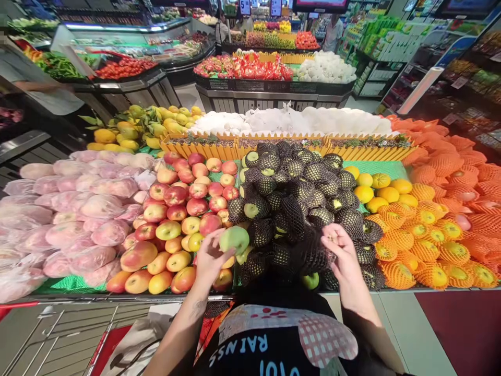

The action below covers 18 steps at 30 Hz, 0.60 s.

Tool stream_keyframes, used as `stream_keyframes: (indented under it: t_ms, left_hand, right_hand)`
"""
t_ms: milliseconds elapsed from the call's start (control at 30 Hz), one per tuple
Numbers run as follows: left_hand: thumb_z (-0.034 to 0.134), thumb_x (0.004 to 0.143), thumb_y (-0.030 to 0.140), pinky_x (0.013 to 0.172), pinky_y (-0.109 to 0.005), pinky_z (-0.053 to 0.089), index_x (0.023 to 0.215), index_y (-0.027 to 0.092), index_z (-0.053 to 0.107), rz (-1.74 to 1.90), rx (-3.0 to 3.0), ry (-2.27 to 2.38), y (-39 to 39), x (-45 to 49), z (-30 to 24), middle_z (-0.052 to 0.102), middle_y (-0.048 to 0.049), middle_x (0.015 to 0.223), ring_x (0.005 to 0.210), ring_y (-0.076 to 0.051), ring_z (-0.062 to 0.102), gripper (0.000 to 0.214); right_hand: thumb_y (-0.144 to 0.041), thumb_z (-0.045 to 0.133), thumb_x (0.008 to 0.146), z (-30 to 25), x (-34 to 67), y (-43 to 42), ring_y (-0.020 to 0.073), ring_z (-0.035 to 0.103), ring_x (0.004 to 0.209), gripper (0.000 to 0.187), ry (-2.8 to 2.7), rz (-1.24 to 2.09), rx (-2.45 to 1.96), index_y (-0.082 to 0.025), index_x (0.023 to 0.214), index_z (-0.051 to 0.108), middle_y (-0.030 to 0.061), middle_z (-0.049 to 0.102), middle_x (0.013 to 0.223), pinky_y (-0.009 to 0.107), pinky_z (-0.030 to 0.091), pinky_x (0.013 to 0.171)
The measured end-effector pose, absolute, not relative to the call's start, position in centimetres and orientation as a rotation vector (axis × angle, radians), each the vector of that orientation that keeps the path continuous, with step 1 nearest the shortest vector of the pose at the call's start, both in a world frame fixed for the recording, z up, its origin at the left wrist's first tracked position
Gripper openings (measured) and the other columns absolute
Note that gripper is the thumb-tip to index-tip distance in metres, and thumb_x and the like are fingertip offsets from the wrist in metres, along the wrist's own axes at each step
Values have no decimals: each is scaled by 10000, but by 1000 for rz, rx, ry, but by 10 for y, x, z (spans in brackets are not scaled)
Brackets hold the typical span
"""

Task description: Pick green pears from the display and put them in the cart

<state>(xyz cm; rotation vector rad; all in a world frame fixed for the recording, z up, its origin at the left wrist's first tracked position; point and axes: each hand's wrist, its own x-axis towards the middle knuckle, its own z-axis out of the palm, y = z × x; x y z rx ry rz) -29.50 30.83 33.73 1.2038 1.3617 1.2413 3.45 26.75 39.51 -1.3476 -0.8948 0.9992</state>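
My left hand (pixel 213 250) is closed around a smooth green apple (pixel 234 240) that has no net on it, held above the edge between the red apples (pixel 176 196) and the net-wrapped fruit. A black foam net sleeve (pixel 313 253), blurred, hangs from the closed fingers of my right hand (pixel 340 248). Below and behind both hands lies a heap of green fruit in black nets (pixel 305 172). One bare green fruit (pixel 310 281) shows at the front of the heap, under the sleeve.
Bagged pink fruit (pixel 78 209) fills the left. Yellow melons (pixel 381 190) and fruit in orange nets (pixel 430 240) lie to the right. A low orange fence (pixel 235 149) runs behind. A shopping cart (pixel 58 334) stands at the lower left. Other people are farther off.
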Motion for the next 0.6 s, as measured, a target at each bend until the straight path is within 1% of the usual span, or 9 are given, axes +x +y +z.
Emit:
stream_keyframes:
  t_ms: [100, 167, 233, 267, 333, 400, 433, 500, 600]
  left_hand:
    - [715, 762, 517, 960, -366, 587, 1182, 252, 630, 1257, 694, 1159, 307, -278, 339, 712, -66, 1203, 1139, -232, 674, 504]
    - [634, 823, 583, 975, -347, 585, 1191, 263, 633, 1248, 487, 1013, 303, -262, 342, 703, -57, 1263, 1204, -224, 649, 487]
    - [616, 843, 610, 1030, -351, 559, 1225, 283, 622, 1224, 362, 892, 299, -246, 346, 677, -32, 1334, 1279, -217, 607, 503]
    - [614, 842, 629, 1064, -355, 536, 1237, 289, 621, 1196, 327, 856, 296, -239, 348, 679, -23, 1334, 1297, -213, 597, 521]
    - [603, 822, 693, 1105, -380, 500, 1231, 260, 642, 1106, 311, 831, 289, -228, 347, 720, -49, 1261, 1289, -234, 609, 597]
    - [596, 793, 748, 1064, -450, 524, 1167, 172, 689, 977, 351, 851, 283, -221, 340, 760, -134, 1139, 1237, -315, 642, 693]
    - [572, 787, 778, 1037, -467, 536, 1141, 160, 705, 904, 377, 877, 281, -219, 333, 768, -149, 1101, 1221, -338, 649, 725]
    - [565, 767, 805, 1039, -486, 523, 1125, 177, 720, 868, 429, 913, 279, -219, 318, 762, -154, 1119, 1253, -360, 623, 740]
    - [661, 636, 839, 1154, -500, 406, 1084, 200, 727, 961, 492, 1019, 279, -221, 297, 745, -141, 1160, 1325, -375, 557, 783]
  right_hand:
    - [-331, 754, 726, 397, 9, 269, 186, 526, 868, 262, -1003, 1219, -1181, -251, 908, 583, -10, 540, 906, 286, 427, 768]
    - [-344, 793, 713, 398, -8, 268, 198, 535, 976, 324, -1133, 1359, -1068, -248, 952, 597, 5, 563, 993, 292, 429, 854]
    - [-343, 812, 714, 399, -24, 264, 197, 546, 1002, 350, -1295, 1491, -935, -235, 964, 592, 14, 575, 1014, 304, 432, 901]
    - [-321, 797, 732, 399, -33, 261, 194, 557, 998, 319, -1387, 1539, -871, -227, 955, 588, 17, 582, 1006, 311, 436, 916]
    - [-222, 723, 772, 399, -47, 255, 192, 578, 993, 229, -1584, 1584, -790, -214, 963, 598, 26, 611, 1004, 327, 448, 932]
    - [-101, 627, 758, 396, -58, 250, 204, 604, 1007, 282, -1759, 1573, -788, -225, 1012, 628, 32, 657, 1050, 343, 468, 936]
    - [-71, 587, 751, 393, -61, 249, 217, 615, 1026, 330, -1830, 1530, -806, -241, 1027, 648, 31, 676, 1068, 356, 477, 942]
    - [-57, 539, 754, 387, -63, 249, 239, 635, 1062, 402, -1909, 1448, -871, -277, 1062, 674, 27, 706, 1106, 373, 494, 952]
    - [-131, 606, 763, 378, -58, 252, 262, 675, 1059, 394, -1930, 1325, -1012, -269, 1124, 680, 48, 739, 1130, 383, 520, 947]
